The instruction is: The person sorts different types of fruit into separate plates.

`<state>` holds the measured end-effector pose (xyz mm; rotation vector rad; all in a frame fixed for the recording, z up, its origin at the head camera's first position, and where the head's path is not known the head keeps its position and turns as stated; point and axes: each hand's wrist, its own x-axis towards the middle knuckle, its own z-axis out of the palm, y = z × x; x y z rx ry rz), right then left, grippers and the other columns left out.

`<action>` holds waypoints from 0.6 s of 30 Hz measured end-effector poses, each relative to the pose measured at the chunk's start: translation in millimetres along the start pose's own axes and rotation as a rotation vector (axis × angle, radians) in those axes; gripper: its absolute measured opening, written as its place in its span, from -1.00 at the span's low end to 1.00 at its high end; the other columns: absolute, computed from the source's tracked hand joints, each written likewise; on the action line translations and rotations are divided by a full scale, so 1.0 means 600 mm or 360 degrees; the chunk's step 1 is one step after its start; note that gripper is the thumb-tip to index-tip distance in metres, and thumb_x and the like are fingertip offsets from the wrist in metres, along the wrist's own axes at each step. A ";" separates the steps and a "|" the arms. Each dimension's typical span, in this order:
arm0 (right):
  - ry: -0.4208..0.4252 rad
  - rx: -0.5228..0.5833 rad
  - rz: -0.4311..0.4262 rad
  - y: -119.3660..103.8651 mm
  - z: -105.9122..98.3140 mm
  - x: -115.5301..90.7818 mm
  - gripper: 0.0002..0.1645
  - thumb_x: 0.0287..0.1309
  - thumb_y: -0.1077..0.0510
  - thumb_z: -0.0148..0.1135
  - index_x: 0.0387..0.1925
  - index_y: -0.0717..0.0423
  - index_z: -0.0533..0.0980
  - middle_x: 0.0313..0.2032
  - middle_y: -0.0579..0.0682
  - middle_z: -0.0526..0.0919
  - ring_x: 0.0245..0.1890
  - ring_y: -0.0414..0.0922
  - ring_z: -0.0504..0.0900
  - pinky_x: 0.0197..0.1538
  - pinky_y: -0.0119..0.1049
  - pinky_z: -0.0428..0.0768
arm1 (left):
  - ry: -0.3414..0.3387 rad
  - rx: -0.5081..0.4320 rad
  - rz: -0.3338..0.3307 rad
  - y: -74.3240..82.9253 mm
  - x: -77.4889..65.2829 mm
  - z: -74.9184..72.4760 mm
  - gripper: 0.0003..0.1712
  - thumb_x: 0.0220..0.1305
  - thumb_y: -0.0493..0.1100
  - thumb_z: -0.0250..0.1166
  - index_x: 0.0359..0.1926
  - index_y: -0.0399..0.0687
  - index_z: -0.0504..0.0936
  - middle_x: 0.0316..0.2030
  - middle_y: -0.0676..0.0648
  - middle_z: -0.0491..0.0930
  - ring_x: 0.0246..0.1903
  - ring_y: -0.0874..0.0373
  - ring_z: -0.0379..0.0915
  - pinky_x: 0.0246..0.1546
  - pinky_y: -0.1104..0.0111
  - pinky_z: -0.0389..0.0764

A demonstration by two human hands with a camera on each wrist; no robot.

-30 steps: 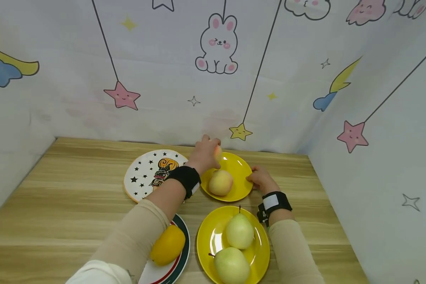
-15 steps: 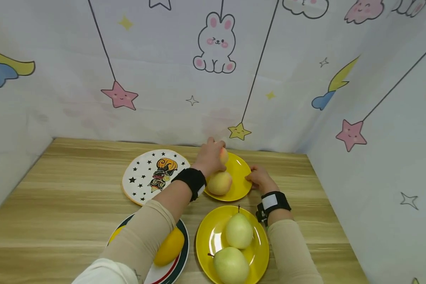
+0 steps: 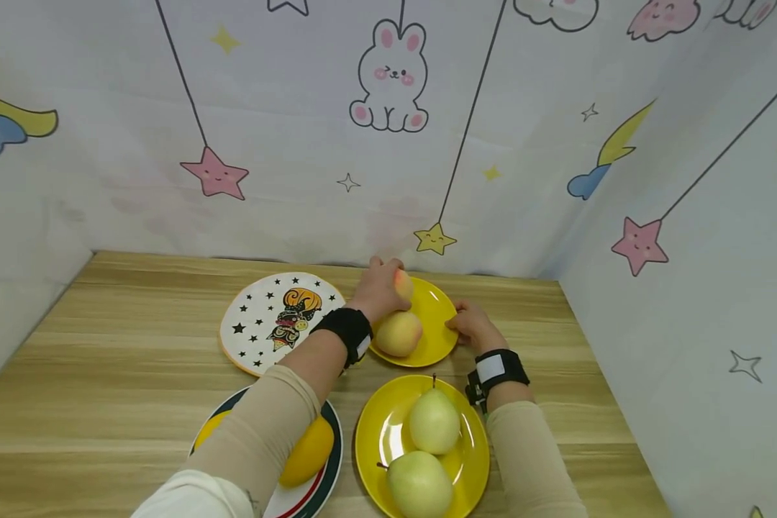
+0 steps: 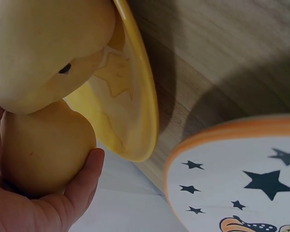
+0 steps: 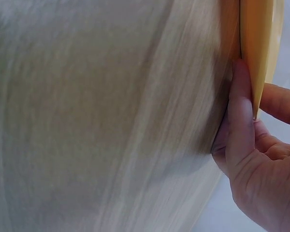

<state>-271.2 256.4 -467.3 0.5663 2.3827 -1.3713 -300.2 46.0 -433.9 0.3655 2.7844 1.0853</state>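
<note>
In the head view, my left hand (image 3: 377, 289) grips a peach (image 3: 403, 285) at the left rear of the small yellow plate (image 3: 437, 338). Another peach (image 3: 398, 334) lies on that plate, just in front of the held one. The left wrist view shows fingers and thumb curled round the held peach (image 4: 43, 150), close against the other peach (image 4: 43, 43). At the plate's right side, my right hand (image 3: 479, 328) pinches the rim. The right wrist view has the plate edge (image 5: 261, 38) between the thumb and fingers of this hand (image 5: 266, 169).
Nearer me stands a larger yellow plate (image 3: 375, 467) with two pears (image 3: 435, 423). A dark-rimmed white plate (image 3: 334, 439) with yellow mangoes (image 3: 309, 453) is partly hidden under my left forearm. Left of the small plate lies a round white star-patterned plate (image 3: 252, 324). A printed cloth wall (image 3: 285, 216) closes the back.
My left hand, with the peach, has moved a little right and down over the small plate. The right hand stays at the rim. The head view has shifted slightly.
</note>
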 end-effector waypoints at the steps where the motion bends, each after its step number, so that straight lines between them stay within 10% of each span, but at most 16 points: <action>1: -0.0003 0.0001 0.0000 0.000 0.001 0.001 -0.56 0.25 0.35 0.17 0.15 0.23 0.38 0.00 0.19 0.43 -0.35 -0.08 0.51 -0.39 -0.35 0.55 | 0.0000 0.0005 0.0009 -0.002 0.001 0.001 -0.14 -0.07 -0.08 0.56 0.29 0.02 0.40 0.11 -0.21 0.22 -0.07 -0.09 0.37 -0.04 0.13 0.52; 18: -0.0008 0.0048 0.0006 -0.001 -0.002 0.003 -0.60 0.24 0.37 0.17 0.11 0.23 0.38 -0.03 0.17 0.41 -0.36 -0.08 0.54 -0.39 -0.34 0.58 | -0.0103 0.0122 0.0084 0.002 -0.010 0.005 -0.21 0.19 -0.01 0.40 0.37 -0.11 0.31 0.15 -0.25 0.32 0.02 -0.07 0.40 0.12 0.17 0.46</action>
